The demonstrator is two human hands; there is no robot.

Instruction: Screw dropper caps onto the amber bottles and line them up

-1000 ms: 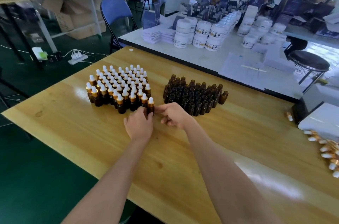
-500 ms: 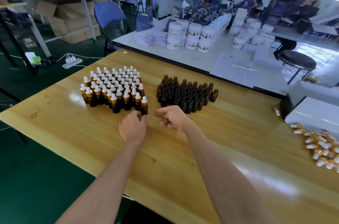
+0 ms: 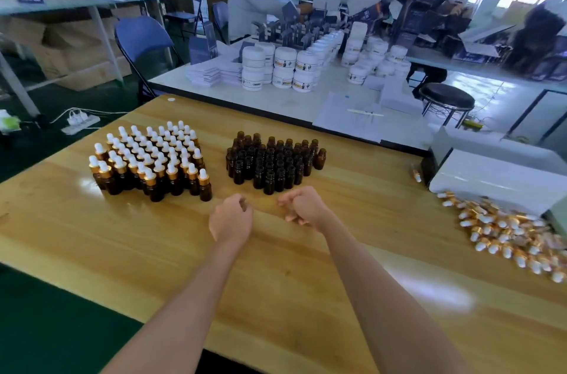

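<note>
Workshop room noted: green floor, with a long yellow wooden counter (image 3: 276,297) in the foreground.

Left hand (image 3: 231,217) is seen from the back, just above the counter. Its fingers are loosely curled under; the grip is slack and nothing is held. Right hand (image 3: 303,206) is placed just beside it, with a small gap between them. Its thumb and forefinger are pointed toward the left hand and the other fingers are loosely curled; this grip is likewise slack and nothing is held. Both hands are kept clear of the bottles.

Just beyond the left hand, the capped bottles (image 3: 147,162) are stood upright in tight rows, each topped by a gold collar and a white bulb. Just beyond the right hand, the uncapped amber bottles (image 3: 273,162) are packed upright with open necks. One of them is set slightly off at the far right edge. The two groups are separated by a strip of bare counter.

Well to the right, loose dropper caps (image 3: 506,232) are heaped on the counter against a white box (image 3: 497,180).

Behind, a white counter (image 3: 306,103) is butted against the wooden one and loaded with stacked white jars (image 3: 276,67). A person in white (image 3: 251,2) is seen at its far side. A blue folding chair (image 3: 144,42) is placed at its left end, and a black stool (image 3: 446,97) at its right. A power strip (image 3: 81,122) is laid on the floor at left.
</note>
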